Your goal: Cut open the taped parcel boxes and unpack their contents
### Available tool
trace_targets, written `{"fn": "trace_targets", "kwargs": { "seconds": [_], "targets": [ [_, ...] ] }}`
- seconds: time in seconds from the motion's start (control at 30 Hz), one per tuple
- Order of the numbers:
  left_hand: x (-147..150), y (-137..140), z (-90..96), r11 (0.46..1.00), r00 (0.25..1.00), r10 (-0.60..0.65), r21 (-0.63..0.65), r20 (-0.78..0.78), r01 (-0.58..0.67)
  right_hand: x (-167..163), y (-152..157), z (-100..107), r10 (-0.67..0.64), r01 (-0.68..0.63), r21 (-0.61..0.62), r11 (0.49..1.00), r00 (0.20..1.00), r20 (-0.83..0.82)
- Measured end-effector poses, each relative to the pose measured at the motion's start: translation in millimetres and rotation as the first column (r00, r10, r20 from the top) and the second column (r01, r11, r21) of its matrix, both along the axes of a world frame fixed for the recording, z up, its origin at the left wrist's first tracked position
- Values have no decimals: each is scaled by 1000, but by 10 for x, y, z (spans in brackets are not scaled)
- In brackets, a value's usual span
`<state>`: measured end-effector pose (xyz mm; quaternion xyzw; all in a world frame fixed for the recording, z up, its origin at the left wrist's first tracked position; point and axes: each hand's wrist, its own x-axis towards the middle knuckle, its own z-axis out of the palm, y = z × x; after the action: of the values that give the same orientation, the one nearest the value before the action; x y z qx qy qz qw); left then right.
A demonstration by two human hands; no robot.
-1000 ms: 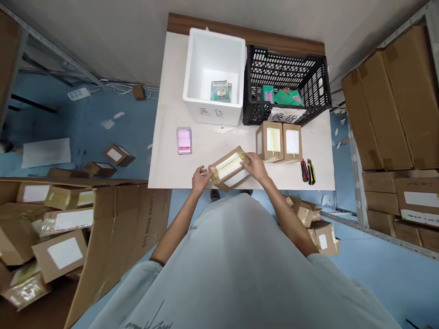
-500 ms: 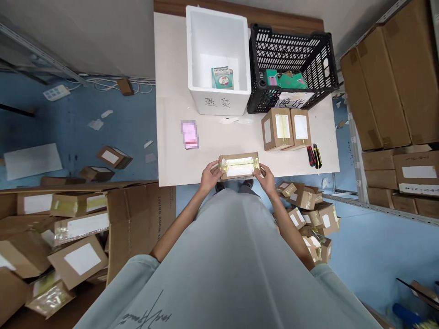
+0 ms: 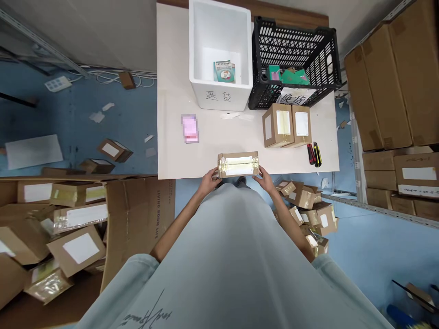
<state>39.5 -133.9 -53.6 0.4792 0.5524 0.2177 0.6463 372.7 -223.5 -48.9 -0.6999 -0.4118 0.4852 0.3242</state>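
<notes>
A small brown cardboard box (image 3: 238,165), with a white label and shiny yellowish tape, is at the near edge of the table, long side towards me. My left hand (image 3: 209,182) grips its left end low down, fingers at the side and thumb by the near lower corner. At the other end my right hand (image 3: 265,180) has its fingers by the side and its thumb at the near corner. Part of each hand's contact with the box is hidden. Two taped cardboard boxes (image 3: 278,127) stand together further right on the table.
At the back of the table (image 3: 171,155) are a white foam box (image 3: 219,98) and a black plastic crate (image 3: 298,41), both with items inside. Two utility knives (image 3: 314,154) lie at right, a pink blurred item (image 3: 190,128) at left. A large carton (image 3: 137,214) of parcels stands left.
My thumbs have slid from the box's top face down to its near lower corners. The table has shifted slightly upward in view, while the small box stays almost level.
</notes>
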Motion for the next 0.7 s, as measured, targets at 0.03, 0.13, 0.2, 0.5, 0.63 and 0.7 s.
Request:
{"fn": "trace_targets", "kwargs": {
  "seconds": [0.03, 0.13, 0.2, 0.5, 0.63, 0.7],
  "targets": [
    [10, 3, 15, 1000, 1000, 9, 23, -4, -9, 11, 46, 29, 12, -12, 26, 1000, 1000, 21],
    [21, 57, 79, 993, 998, 67, 101, -14, -66, 62, 224, 122, 45, -52, 89, 995, 996, 80],
    [25, 121, 122, 985, 994, 107, 139, -27, -103, 97, 361, 159, 45, -55, 93, 994, 994, 103],
    [116, 237, 69, 982, 969, 178, 98, -169, -163, 43, 632, 3, 60, -59, -16, 998, 993, 99],
    [35, 127, -30, 976, 959, 217, 69, -182, -208, 94, 435, -30, 34, -31, -46, 998, 997, 75],
    [-23, 61, -70, 974, 953, 228, 42, -199, -224, 122, 324, -41, 23, -19, -68, 998, 998, 64]
  ]
}}
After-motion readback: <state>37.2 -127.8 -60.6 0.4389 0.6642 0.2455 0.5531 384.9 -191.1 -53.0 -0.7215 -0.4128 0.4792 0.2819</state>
